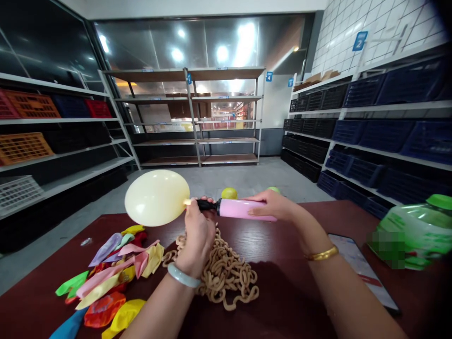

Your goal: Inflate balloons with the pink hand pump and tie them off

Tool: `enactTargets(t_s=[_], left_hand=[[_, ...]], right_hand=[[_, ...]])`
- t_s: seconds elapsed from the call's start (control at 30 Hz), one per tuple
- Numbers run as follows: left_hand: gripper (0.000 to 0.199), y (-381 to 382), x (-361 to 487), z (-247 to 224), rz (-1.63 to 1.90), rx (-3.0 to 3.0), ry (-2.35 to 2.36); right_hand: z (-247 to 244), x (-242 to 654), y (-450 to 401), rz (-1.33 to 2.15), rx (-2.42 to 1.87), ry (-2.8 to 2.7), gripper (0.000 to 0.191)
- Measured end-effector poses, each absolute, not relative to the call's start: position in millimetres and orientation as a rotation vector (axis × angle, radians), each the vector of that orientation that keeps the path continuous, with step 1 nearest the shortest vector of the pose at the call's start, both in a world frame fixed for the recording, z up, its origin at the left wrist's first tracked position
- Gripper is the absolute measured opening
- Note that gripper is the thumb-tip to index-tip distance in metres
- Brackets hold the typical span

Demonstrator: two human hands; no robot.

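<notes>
A pale yellow inflated balloon stands out to the left, its neck on the black nozzle end of a pink hand pump. My left hand pinches the balloon's neck at the nozzle, fingers closed. My right hand is wrapped round the pump's pink barrel, which lies nearly level above the table. Below my left hand sits a heap of tan, fuzzy-looking cord. Several limp balloons in mixed colours lie at the left of the table.
On the dark red table, a phone-like flat device lies beside my right forearm. A green-capped bottle stands at the right edge. Two rounded yellow-green things show beyond the pump. Shelves with crates line the room.
</notes>
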State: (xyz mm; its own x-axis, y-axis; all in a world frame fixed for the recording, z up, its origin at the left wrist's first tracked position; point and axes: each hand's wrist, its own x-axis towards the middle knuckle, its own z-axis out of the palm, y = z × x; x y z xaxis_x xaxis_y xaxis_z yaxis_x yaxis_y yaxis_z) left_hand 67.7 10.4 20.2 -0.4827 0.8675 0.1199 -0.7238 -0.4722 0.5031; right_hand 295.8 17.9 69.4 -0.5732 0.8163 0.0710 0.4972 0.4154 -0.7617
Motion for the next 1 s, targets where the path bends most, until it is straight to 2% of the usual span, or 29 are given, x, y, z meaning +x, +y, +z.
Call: enactTargets(t_s=[0.13, 0.43, 0.63, 0.77, 0.87, 1.0], left_hand=[[0.010, 7.7, 62.4, 27.2, 2.052, 0.435, 0.548], [0.009, 21.5, -9.5, 44.4, 2.192, 0.413, 0.544], [0.009, 17.0, 32.8, 30.9, 2.134, 0.419, 0.491], [0.012, 7.5, 65.7, 20.0, 2.097, 0.461, 0.465], [0.013, 4.4, 68.5, 19.6, 2.101, 0.451, 0.492], [0.009, 8.8, 45.3, 29.7, 2.106, 0.431, 0.531]], right_hand=[[66.9, 288.8, 15.6, 1.000, -1.088, -2.233, 0.061], [76.3, 338.9, 16.7, 1.042, -1.115, -2.265, 0.062], [71.5, 324.9, 18.3, 1.032, -1.125, -2.227, 0.056], [60.7, 293.6, 19.8, 1.130, -1.121, -2.182, 0.061], [56.5, 280.0, 18.8, 1.226, -1.129, -2.127, 0.069], [61.4, 292.2, 17.9, 1.207, -1.134, -2.191, 0.068]])
